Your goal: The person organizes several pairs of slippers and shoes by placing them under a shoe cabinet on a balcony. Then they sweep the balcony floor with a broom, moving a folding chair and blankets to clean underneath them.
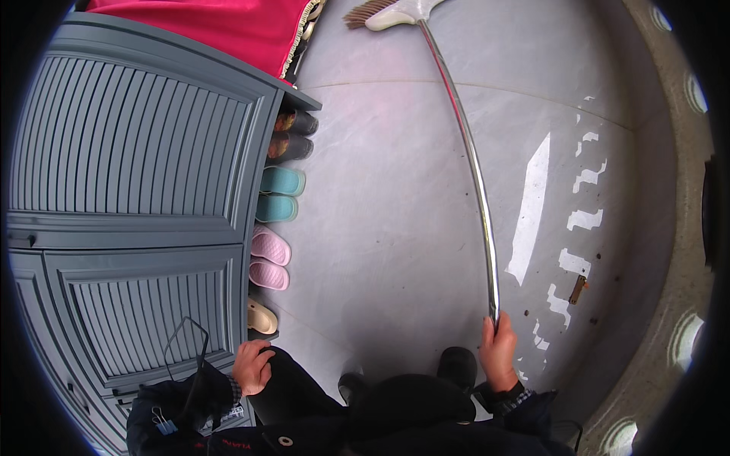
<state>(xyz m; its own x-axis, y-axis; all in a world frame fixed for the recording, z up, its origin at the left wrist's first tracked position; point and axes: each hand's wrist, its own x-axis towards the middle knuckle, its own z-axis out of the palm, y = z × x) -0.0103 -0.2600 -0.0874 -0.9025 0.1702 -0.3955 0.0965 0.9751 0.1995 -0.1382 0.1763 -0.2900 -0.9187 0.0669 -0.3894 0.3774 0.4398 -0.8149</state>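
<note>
My right hand [499, 350] is closed around the lower end of a shiny metal broom handle [479, 176]. The handle runs up the view to a broom head [393, 14] with a white body and brown bristles, partly cut off by the top edge. My left hand [252, 366] rests by my bent knee, its fingers curled and holding no tool. A dark wire-like loop [199, 336] stands out near my left sleeve, and a blue binder clip [164, 422] sits on that sleeve.
A grey louvred shoe cabinet [142, 233] stands at left. Under its edge are black slippers [293, 145], teal slippers [279, 194], pink slippers [270, 259] and a beige clog [261, 317]. A red cloth [217, 34] covers something beyond. Small debris [578, 289] lies on the grey floor [370, 199] near a right-hand wall.
</note>
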